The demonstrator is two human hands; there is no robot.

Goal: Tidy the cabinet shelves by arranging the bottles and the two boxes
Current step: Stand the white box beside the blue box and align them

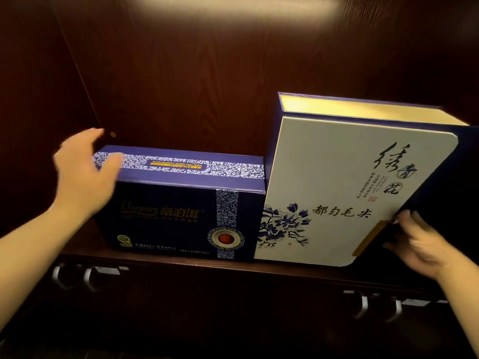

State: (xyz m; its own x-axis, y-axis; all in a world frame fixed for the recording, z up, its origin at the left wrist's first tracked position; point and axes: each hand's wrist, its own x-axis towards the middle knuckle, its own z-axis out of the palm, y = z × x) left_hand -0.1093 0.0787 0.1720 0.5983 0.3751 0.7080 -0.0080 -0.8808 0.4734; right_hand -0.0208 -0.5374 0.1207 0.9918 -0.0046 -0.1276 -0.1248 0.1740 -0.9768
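Two boxes stand side by side on a dark wooden shelf. The dark blue box, with gold lettering and a blue-white patterned band, is on the left. A taller white box with a blue flower and black calligraphy leans slightly to the right next to it, touching it. My left hand is at the blue box's upper left corner, fingers spread, thumb over its top face. My right hand grips the white box's lower right edge at its dark spine. No bottles are in view.
The cabinet's dark wood back wall rises behind the boxes, with its side wall at the left. Below the shelf are metal handles on the left and more handles on the right.
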